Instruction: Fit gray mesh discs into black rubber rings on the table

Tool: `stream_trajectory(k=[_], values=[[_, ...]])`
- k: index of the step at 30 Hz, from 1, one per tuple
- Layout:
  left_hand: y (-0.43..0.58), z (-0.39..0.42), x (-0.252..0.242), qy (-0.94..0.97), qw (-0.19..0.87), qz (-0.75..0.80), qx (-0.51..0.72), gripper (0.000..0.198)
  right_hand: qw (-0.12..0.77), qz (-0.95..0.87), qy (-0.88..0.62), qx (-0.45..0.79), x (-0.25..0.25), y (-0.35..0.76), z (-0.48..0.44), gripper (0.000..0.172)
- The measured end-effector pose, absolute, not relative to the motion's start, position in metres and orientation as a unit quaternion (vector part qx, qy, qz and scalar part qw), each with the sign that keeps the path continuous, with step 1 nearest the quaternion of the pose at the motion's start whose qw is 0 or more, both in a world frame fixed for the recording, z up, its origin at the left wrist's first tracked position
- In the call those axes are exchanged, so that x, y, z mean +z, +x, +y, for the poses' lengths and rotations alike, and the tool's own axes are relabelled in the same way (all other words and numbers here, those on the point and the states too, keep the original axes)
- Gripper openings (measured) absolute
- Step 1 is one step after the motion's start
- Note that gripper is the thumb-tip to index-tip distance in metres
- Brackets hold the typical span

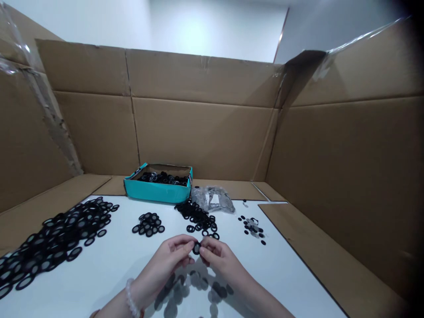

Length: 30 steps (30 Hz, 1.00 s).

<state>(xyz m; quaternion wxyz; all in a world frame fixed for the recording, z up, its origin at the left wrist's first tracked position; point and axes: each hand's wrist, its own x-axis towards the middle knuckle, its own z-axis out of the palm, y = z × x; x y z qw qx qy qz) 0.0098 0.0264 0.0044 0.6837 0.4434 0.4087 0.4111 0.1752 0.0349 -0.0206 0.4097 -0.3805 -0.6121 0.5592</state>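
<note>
While the left hand (172, 254) and right hand (217, 258) meet above the table, their fingertips (189, 242) pinch one small flat black ring (197, 248) from either side, both hands closed on it and holding it just off the surface. A white beaded bracelet (131, 298) sits on the left wrist. Right under the hands lie scattered grey round discs (185, 287) on a flat white board (99, 278). Ahead, a loose heap of black rings (195, 218) is nearest the hands, with a small cluster of black rings (148, 224) to its left, a large spread of black rings (56, 240) at far left, and a few small black and grey discs (251, 228) at right. Behind sit an open teal cardboard box (157, 190) holding more black rings (162, 178), a clear plastic bag of grey discs (212, 198), and brown corrugated cardboard walls (198, 137) around the board.
</note>
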Motion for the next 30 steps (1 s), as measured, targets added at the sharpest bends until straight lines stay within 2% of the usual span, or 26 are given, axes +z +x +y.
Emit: stream_trajectory(k=[12,26,30], values=[[0.022,0.024,-0.012,0.33,0.759,0.332,0.452,0.025,0.431,-0.611,-0.369,0.552,-0.02,0.176,0.032,0.048],[0.02,0.023,-0.002,0.35,0.753,0.336,0.444,0.026,0.429,-0.612,-0.357,0.561,-0.018,0.177,0.029,0.047],[0.019,0.025,0.0,0.367,0.74,0.343,0.447,0.024,0.433,-0.609,-0.359,0.56,-0.014,0.176,0.028,0.042]])
